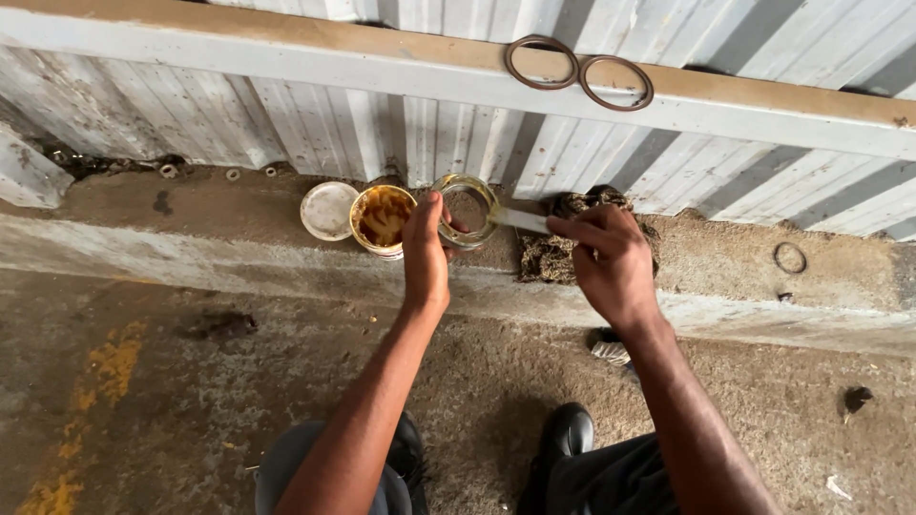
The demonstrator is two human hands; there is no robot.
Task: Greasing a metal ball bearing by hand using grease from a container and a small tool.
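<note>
My left hand [426,250] fingers curled around the glass jar [467,210] rim, my right hand [611,259] pinching a flat stick [520,220] into it, open tub [383,220] of brown paste beside.

Two rubber rings [579,72] on the rail, a white lid [327,210] beside an open grease tub [382,219].

Your left hand [426,250] grips a clear, glossy glass jar [466,210], and your right hand [611,259] holds a flat, dull metal blade [520,220]. Beside them the plastic tub [383,219] is smeared with sticky brown paste; its white lid [328,210] looks matt. The concrete ledge [219,224] is rough and dusty, the wall [315,124] corrugated sheet metal.
</note>
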